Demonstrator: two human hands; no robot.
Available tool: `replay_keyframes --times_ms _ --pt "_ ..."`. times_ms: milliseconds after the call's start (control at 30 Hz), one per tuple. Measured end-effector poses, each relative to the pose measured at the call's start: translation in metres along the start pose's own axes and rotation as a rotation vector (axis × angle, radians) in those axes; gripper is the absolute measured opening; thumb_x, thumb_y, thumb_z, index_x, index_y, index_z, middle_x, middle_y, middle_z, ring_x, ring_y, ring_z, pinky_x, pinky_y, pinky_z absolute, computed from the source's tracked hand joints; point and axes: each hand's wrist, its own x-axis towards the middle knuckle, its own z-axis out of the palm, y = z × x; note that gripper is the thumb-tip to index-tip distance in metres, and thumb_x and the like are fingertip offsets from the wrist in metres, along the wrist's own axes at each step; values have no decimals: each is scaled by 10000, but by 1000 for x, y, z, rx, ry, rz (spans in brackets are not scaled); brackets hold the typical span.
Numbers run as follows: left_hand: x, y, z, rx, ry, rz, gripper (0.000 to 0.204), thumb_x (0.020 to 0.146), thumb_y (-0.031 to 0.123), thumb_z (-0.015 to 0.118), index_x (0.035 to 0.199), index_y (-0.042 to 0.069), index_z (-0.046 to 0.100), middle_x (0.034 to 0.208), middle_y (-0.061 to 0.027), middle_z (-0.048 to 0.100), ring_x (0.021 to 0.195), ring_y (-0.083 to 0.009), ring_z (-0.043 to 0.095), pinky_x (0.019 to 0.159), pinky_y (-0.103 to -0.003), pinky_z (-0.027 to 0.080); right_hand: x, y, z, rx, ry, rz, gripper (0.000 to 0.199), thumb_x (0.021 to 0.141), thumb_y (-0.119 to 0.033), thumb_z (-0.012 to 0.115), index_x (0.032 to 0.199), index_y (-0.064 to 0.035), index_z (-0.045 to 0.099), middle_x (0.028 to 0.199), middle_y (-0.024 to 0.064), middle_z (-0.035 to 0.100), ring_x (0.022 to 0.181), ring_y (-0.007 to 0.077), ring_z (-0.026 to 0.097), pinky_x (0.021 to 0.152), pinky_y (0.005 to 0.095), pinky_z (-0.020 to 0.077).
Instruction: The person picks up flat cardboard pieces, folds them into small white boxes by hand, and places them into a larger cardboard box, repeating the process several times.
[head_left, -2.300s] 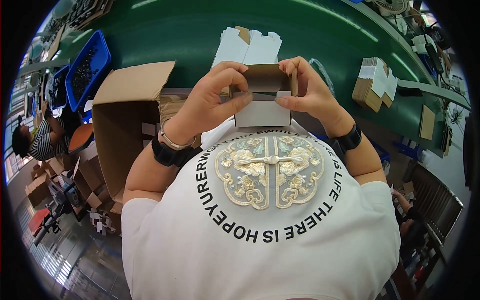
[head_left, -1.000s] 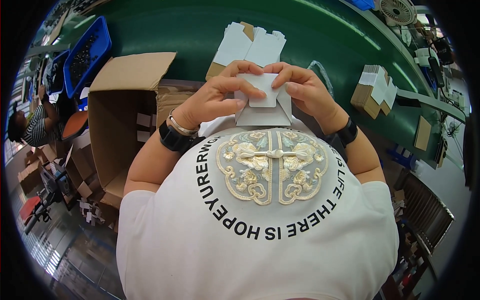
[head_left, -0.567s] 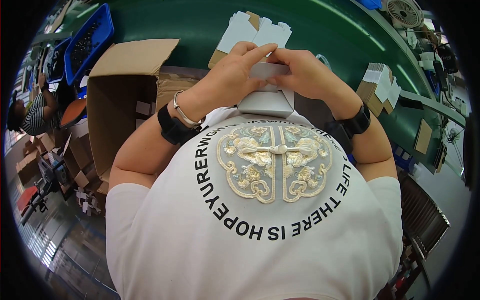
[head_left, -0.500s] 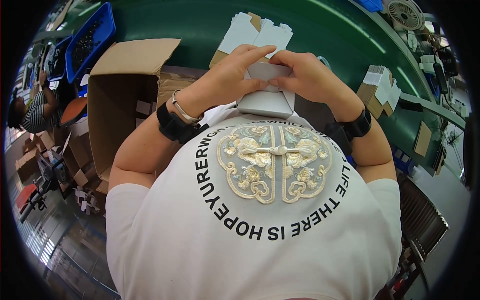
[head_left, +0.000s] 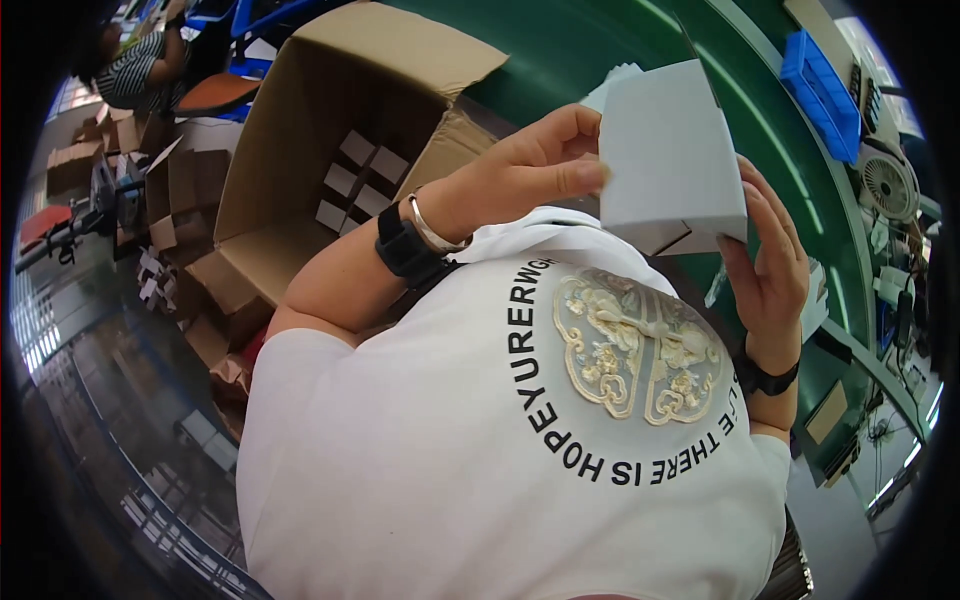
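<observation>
You hold the small white carton (head_left: 668, 150) up at chest height — left hand (head_left: 520, 180) pinching its left edge, right hand (head_left: 768, 262) gripping its right side — beside the open cardboard box (head_left: 300, 190).

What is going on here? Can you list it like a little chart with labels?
Left hand: grips the left side of a small white box
Right hand: holds the box's right side and lower corner
Box: folded up, bottom flaps partly seen
Beside the person: open cardboard carton with small white boxes inside
Surface: green table
Far right: blue bin, fan
</observation>
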Motion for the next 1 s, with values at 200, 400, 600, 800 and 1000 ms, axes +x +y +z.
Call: replay_keyframes --times_ms 200,400,600,800,1000 --pt "-59 62 -20 511 155 292 216 808 90 712 965 23 580 883 -1 582 796 -73 518 716 -226 435 23 12 8 20 -203 -124 487 702 0 701 1172 -31 579 1227 176 568 1101 324 576 892 372 478" --pt "-143 118 -83 893 703 -140 160 807 129 694 867 6 612 733 -2 573 669 -80 494 616 -228 421 2 36 -15 -53 -286 260 380 745 46 628 1120 -4 594 1144 152 610 1005 255 610 868 328 472" --pt "-138 2 -210 1058 892 -504 276 798 225 662 927 -18 652 819 -139 664 762 -238 631 709 -341 485 -10 20 -16 -133 -335 390 330 753 31 628 1081 8 602 1041 129 633 920 228 614 821 307 472" --pt "-36 -115 -312 1569 610 -813 302 886 244 506 1040 42 671 1051 -188 646 1029 -339 589 919 -456 425 -11 -17 -7 -221 -409 617 308 758 22 626 1065 16 598 986 135 632 904 233 612 814 307 467" --pt "-28 -236 -389 1466 654 -587 338 925 259 439 1159 61 582 1127 -174 600 1001 -322 586 877 -460 453 -9 -26 -4 -316 -477 681 306 759 14 634 1063 10 594 978 136 632 903 250 611 795 313 471"
